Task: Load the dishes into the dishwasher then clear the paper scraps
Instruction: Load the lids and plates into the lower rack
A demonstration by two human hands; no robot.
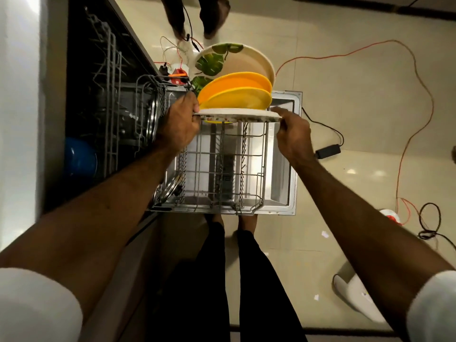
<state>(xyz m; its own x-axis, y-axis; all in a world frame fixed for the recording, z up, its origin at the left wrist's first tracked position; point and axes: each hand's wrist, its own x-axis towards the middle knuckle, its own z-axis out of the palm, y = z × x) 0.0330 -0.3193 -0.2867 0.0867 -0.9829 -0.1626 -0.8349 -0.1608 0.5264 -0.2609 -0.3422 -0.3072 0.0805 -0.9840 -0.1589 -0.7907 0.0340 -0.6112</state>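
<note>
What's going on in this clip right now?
A person holds a white plate by its rim, left hand on one side and right hand on the other, over the dishwasher's pulled-out lower rack. Two yellow plates and a leaf-patterned plate already stand behind it. On the floor lie paper scraps.

The rack sits out over the open door. Three plates stand at its far end, a fourth plate just before them, left hand at its left edge, right hand at its right. On the floor, rightward, lie paper scraps.
</note>
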